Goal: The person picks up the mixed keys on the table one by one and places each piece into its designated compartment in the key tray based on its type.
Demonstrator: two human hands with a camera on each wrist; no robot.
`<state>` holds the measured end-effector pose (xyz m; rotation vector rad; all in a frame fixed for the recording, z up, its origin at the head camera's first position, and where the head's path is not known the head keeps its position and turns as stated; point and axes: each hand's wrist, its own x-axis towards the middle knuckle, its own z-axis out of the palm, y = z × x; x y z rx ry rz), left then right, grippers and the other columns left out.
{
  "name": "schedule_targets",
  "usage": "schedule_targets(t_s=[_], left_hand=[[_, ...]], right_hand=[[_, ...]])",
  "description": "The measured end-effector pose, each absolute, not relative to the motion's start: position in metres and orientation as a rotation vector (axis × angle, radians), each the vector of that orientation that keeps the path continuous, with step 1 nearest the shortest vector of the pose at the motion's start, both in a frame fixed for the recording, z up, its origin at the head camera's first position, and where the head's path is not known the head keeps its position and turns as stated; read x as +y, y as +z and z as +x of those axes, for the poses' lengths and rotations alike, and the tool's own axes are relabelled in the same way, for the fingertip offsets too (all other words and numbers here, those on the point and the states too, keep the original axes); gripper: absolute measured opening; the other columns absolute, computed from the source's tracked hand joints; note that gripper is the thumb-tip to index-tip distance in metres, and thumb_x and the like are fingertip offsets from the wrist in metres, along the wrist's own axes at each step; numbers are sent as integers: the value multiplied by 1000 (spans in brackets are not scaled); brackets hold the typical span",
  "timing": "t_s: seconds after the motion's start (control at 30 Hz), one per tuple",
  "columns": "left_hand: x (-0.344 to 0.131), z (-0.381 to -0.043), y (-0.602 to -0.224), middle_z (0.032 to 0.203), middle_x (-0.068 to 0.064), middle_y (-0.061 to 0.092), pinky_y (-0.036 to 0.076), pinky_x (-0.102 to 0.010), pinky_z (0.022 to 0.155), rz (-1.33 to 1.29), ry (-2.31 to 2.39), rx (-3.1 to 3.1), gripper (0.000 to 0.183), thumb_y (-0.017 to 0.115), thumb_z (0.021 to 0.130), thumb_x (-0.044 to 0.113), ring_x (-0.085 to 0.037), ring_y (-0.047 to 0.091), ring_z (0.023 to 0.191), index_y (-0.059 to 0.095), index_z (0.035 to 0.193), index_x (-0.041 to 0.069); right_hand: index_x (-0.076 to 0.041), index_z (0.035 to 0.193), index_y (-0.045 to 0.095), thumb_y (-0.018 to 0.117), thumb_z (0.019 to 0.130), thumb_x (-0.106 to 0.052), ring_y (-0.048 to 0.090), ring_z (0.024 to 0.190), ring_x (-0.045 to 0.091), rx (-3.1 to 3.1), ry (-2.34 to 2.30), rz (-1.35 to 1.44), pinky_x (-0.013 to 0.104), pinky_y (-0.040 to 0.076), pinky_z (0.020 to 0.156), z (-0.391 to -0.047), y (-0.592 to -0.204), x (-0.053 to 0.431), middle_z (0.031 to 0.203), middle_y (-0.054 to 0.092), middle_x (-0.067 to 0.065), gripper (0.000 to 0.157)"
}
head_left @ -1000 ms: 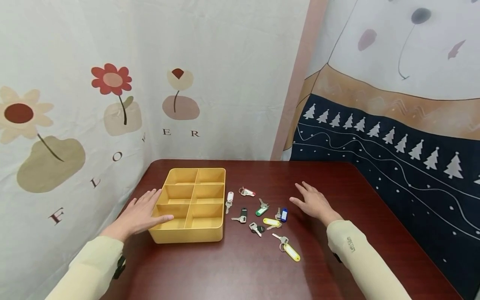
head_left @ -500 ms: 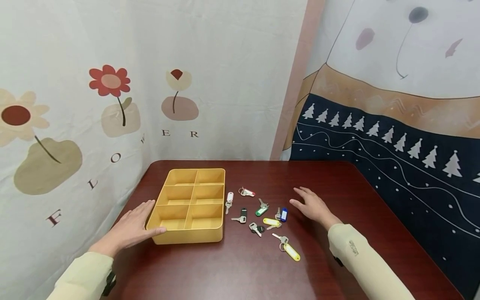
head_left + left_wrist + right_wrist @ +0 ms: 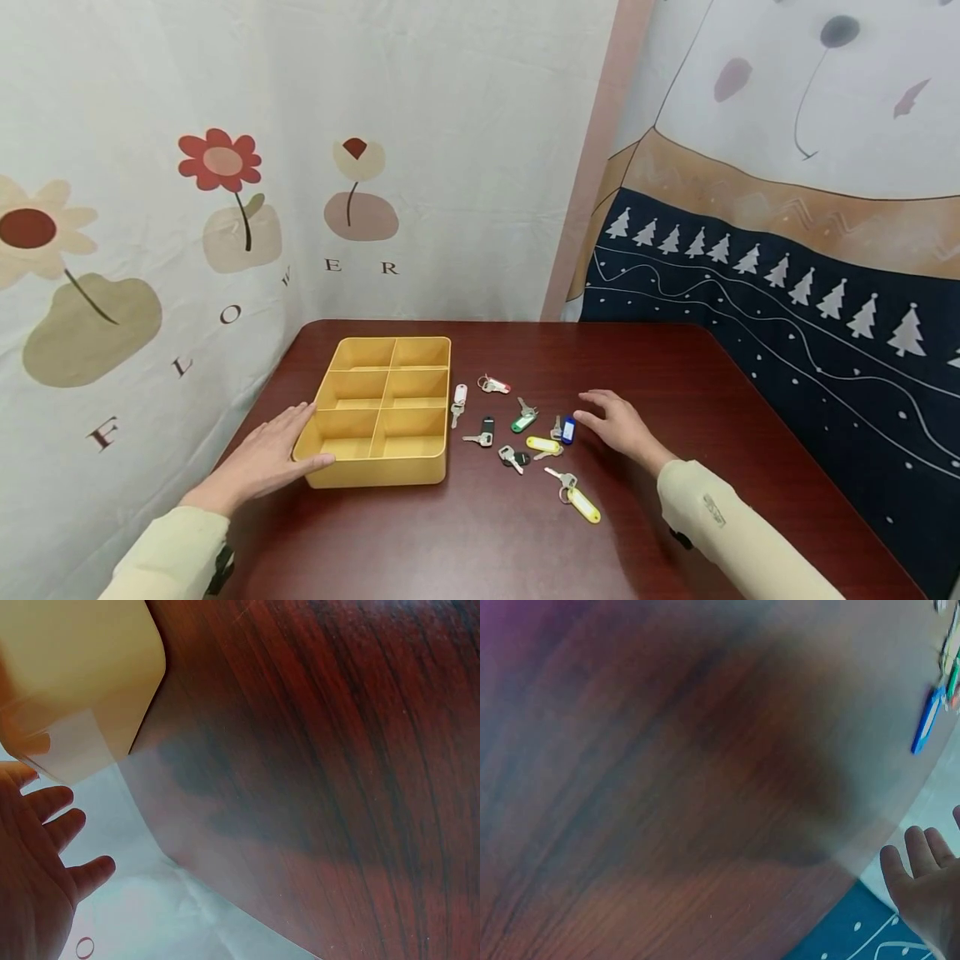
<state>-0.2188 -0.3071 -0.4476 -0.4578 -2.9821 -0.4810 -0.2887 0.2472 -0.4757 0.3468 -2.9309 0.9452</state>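
Head view, left to right: the left hand [image 3: 255, 462] is at the near left corner of the yellow box [image 3: 375, 472], fingers extended and relaxed, grasping nothing; this placement probably steadies the box. The box rests flat on the tabletop [image 3: 360, 550], its six compartments facing up. Its long side faces the keys, presumably keeping each compartment within reach.

The keys lie to the right of the box, apparently spread so each can be picked singly: white-tagged key [image 3: 461, 395], black-tagged key [image 3: 487, 430], red-tagged key [image 3: 497, 384], dark-tagged key [image 3: 513, 457], green-tagged key [image 3: 524, 422], yellow-tagged key [image 3: 543, 444], blue-tagged key [image 3: 568, 430] and, nearest the person, second yellow-tagged key [image 3: 582, 505].

The right hand [image 3: 624, 427] is just beside the blue-tagged key, fingers loosely bent and released; thumb contact cannot be determined.
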Motion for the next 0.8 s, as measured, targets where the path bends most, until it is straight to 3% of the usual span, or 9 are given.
schedule_targets(t_s=[0.33, 0.8], left_hand=[[-308, -219, -452, 150, -34, 34, 28, -64, 107, -483, -500, -2960, 99, 66, 88, 58, -51, 32, 138, 32, 149, -12], [-306, -219, -453, 151, -35, 32, 29, -62, 108, -473, -554, -2956, 103, 67, 87, 58, -51, 32, 138, 28, 149, -14]], right_hand=[[-5, 123, 70, 72, 93, -25, 56, 120, 35, -2898, 924, 427, 56, 42, 102, -279, -488, 235, 126, 62, 13, 36], [-7, 101, 76, 76, 88, -20, 62, 108, 34, -2827, 858, 373, 52, 48, 92, -274, -500, 230, 115, 65, 12, 17]])
